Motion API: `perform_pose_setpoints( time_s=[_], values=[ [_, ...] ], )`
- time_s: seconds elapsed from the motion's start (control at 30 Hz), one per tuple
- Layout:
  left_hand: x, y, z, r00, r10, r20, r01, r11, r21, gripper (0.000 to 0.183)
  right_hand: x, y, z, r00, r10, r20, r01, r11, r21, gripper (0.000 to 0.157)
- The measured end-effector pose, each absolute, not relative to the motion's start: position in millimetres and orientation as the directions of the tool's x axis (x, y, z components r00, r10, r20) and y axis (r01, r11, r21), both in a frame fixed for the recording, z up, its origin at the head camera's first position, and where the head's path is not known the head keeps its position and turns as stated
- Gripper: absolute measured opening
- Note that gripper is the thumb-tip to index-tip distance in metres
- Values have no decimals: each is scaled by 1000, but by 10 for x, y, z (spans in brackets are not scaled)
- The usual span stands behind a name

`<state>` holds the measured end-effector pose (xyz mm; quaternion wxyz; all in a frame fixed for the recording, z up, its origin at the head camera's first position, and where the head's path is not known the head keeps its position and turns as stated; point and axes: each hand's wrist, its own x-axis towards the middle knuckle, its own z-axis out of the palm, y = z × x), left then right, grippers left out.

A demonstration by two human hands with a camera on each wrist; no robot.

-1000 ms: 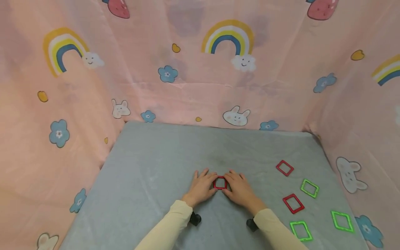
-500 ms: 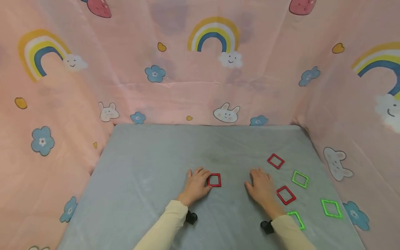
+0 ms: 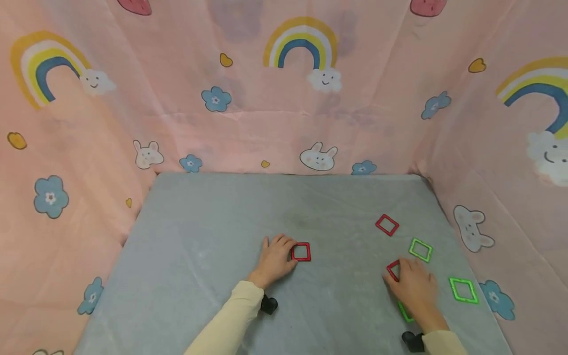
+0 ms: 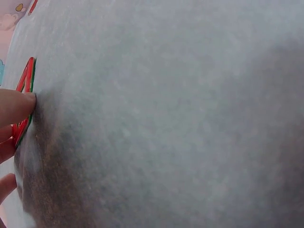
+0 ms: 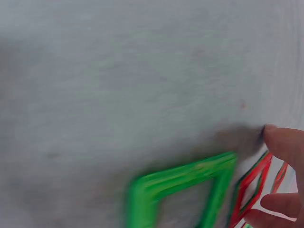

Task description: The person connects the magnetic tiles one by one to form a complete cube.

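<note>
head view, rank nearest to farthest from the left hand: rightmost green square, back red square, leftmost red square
From the left hand:
1. Leftmost red square: touching the hand, just to its right.
2. Back red square: right and farther back.
3. Rightmost green square: farthest right, slightly nearer the camera.

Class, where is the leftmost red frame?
In the head view, the red frame lies centrally on the grey cloth, its left side held by the left hand.
</note>
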<state>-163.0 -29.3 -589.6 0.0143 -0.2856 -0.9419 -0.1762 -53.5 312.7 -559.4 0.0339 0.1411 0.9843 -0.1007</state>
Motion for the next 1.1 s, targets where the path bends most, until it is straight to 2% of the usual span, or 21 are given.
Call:
perform_pose_setpoints(
  time_s=[0.5, 0.93, 1.1],
  values=[
    [-1643, -285, -5914, -840, 531, 110, 537, 785, 308, 46, -495, 3198, -5619, -930, 303, -209, 337, 930, -150, 58],
    [-1637, -288, -5877, -839, 532, 116, 539, 781, 315, 45, -559, 3106, -5558, -943, 307, -132, 325, 934, -149, 53],
    [-1642, -285, -5880, -838, 532, 118, 540, 778, 321, 45, -602, 3016, -5481, -961, 266, -76, 275, 945, -178, 43]
  ],
)
